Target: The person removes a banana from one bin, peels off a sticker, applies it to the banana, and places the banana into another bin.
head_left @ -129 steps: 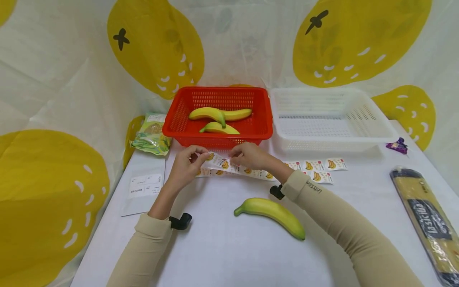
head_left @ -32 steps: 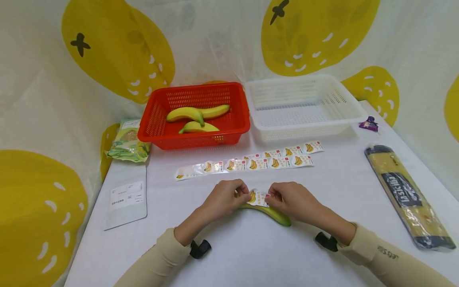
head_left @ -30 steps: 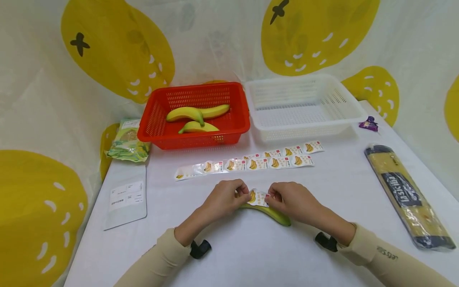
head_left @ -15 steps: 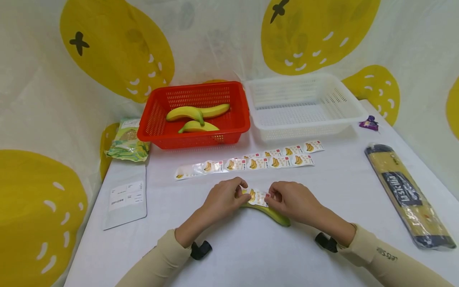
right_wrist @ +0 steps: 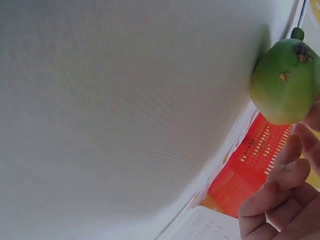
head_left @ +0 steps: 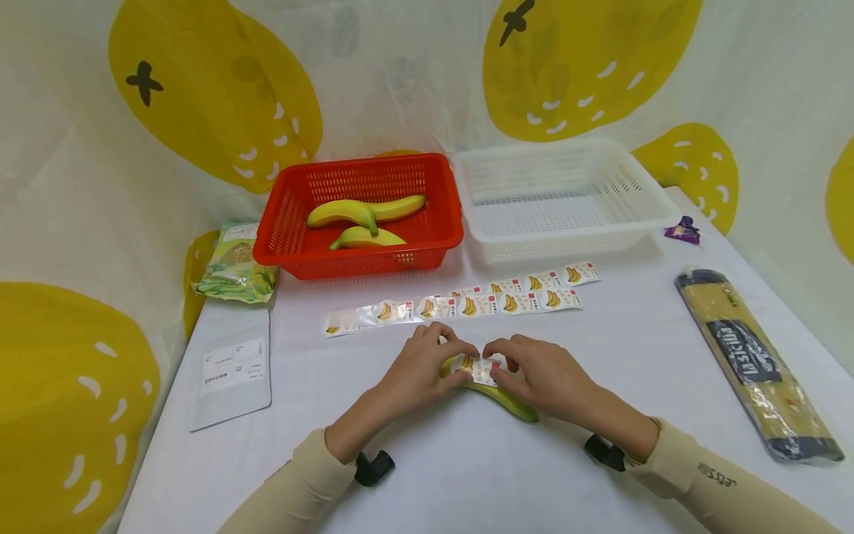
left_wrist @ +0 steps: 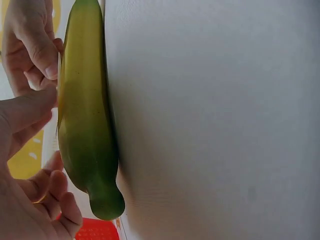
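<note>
A yellow-green banana [head_left: 503, 403] lies on the table in front of me, with a white banana-print sticker [head_left: 482, 371] across its upper side. My left hand [head_left: 422, 371] is at the sticker's left end, its thumb and index fingertips spread over it. At the right end my right hand [head_left: 543, 374] rests its thumb and index fingertips, also spread, with the sticker's red mark showing between them. From the left wrist, the banana [left_wrist: 85, 100] lies along the table edge-on, both thumbs against its sticker side. The right wrist view shows the banana's blunt green tip [right_wrist: 282, 82] beside my curved fingers.
Two sticker strips [head_left: 477, 305] lie behind my hands. A red basket [head_left: 360, 265] with several bananas stands at the back, beside a white basket [head_left: 574, 239]. Left are a green packet [head_left: 236, 267] and a grey pouch [head_left: 232, 400]; right, a purple wrapper [head_left: 683, 231] and pasta pack [head_left: 757, 363].
The sticker came off the strip and onto the banana. Since half a second ago, both index fingers have moved inward over it, and their pinch on its ends has loosened into spread fingertips.
</note>
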Tool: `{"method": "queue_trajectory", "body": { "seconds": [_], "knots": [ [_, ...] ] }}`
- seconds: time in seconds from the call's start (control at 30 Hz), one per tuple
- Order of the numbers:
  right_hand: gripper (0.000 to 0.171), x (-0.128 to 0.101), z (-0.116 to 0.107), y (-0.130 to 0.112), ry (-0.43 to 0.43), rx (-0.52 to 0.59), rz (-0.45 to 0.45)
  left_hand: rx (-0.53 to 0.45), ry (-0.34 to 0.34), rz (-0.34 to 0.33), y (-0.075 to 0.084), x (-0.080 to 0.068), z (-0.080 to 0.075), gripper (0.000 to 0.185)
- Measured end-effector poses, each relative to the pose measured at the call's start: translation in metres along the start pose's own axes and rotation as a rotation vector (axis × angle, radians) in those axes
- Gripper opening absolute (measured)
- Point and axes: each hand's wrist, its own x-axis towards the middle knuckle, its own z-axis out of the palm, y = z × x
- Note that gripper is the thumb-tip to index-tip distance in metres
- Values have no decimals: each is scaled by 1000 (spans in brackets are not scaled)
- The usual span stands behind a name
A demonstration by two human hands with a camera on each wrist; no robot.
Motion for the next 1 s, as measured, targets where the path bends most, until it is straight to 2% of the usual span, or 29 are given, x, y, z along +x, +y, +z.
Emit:
{"method": "queue_trajectory", "body": {
  "seconds": [0.23,0.6,1.0],
  "knots": [
    [19,0,0,2,4,-3,-8,54,-68,-58,-1,3,-1,30],
    [11,0,-1,5,5,-20,-8,-39,-109,-126,-5,6,-5,32],
    [11,3,-3,7,-24,-9,-15,-10,-117,-129,-4,10,-7,30]
  ]
}}
